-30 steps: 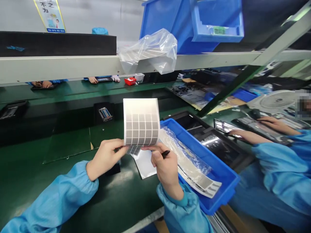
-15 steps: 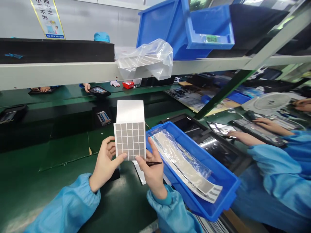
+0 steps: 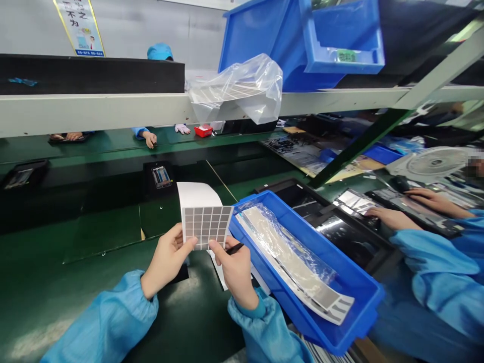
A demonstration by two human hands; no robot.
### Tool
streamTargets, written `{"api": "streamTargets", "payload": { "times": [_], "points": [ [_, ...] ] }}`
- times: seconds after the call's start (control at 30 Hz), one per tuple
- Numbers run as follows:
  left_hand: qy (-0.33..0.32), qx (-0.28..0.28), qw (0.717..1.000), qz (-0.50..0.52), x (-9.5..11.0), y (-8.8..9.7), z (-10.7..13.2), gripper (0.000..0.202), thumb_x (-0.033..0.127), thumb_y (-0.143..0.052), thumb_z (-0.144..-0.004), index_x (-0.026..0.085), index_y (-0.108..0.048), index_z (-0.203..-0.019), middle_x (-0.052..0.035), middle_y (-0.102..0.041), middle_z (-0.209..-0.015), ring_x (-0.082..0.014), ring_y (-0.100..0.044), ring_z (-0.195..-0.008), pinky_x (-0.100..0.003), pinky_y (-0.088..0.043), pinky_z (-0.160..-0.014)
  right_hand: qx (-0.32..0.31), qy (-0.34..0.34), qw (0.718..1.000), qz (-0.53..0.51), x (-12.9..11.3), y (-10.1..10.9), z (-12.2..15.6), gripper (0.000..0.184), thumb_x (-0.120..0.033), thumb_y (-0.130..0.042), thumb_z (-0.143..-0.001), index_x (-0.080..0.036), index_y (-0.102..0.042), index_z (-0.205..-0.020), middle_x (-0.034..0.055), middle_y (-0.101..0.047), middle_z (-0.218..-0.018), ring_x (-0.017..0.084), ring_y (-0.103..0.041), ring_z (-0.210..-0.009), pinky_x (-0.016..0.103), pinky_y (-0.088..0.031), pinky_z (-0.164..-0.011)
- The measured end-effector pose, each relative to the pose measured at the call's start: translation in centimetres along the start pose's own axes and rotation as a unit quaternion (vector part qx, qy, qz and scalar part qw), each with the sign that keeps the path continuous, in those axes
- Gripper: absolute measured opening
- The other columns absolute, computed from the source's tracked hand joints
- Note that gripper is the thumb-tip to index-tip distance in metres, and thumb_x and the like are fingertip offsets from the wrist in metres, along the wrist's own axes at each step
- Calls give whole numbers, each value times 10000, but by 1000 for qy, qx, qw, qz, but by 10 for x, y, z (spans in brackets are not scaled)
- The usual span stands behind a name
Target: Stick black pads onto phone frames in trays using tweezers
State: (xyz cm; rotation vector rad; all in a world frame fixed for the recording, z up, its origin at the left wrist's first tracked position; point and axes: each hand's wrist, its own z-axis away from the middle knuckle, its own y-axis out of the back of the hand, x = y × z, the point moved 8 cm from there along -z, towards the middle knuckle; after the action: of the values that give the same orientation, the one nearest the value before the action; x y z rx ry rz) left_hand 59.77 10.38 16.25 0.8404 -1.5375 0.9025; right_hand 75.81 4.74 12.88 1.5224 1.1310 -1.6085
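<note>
While the left hand (image 3: 166, 262) pinches the gridded label sheet (image 3: 206, 227) steady, the right hand (image 3: 235, 272) grips slim black tweezers (image 3: 235, 248) at its lower corner, beside the blue plastic tray (image 3: 325, 239).

1. Poster (image 3: 79, 29), wall at top left: large dark Chinese characters, with "不为" legible; the line above is cut off by the frame edge.
2. Blue band (image 3: 89, 52) along the poster's foot: a row of small white characters, too small to read.
3. Green label (image 3: 347, 56) on the front of the raised blue bin (image 3: 276, 50): dark characters, too blurred to read.
</note>
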Motion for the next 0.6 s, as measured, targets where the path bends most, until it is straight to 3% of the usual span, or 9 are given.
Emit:
{"api": "streamTargets", "payload": {
  "times": [0.17, 0.33, 0.47, 0.6],
  "points": [
    [34, 8, 999, 18, -3, -1, 2, 362, 345, -705, -875, 161, -625, -1177, -98, -728, -1156, -236, -717, -1030, -355, -590, -931, 16, 13, 1000, 24, -3, 3, 1, 319, -435, -817, -773, -155, -692, -690, -47, -481, -459, 89, -392, -424, 240, -278, -447],
    [36, 34, 999, 7, 1, 3, 0, 369, 341, -728, -852, 143, -639, -1150, -105, -738, -1135, -248, -721, -1031, -356, -596, -928, -30, -5, 999, 19, -7, -4, 1, 284, -412, -828, -768, -153, -713, -770, -29, -565, -546, 71, -385, -425, 219, -286, -416],
    [59, 5, 998, 17, 1, 2, 0, 393, 354, -741, -841, 151, -616, -1154, -105, -727, -1169, -238, -717, -1040, -348, -597, -924, -15, -17, 1000, 6, -9, -5, 1, 276, -388, -849, -737, -150, -722, -791, -14, -617, -595, 64, -388, -422, 207, -301, -396],
    [123, -29, 992, 18, -6, 2, 4, 484, 356, -807, -772, 147, -595, -1153, -108, -749, -1086, -219, -743, -909, -346, -624, -841, 1, -13, 1000, 0, -8, -5, 2, 268, -376, -846, -733, -150, -726, -814, -6, -643, -625, 64, -396, -419, 205, -304, -385]
  ]
}}
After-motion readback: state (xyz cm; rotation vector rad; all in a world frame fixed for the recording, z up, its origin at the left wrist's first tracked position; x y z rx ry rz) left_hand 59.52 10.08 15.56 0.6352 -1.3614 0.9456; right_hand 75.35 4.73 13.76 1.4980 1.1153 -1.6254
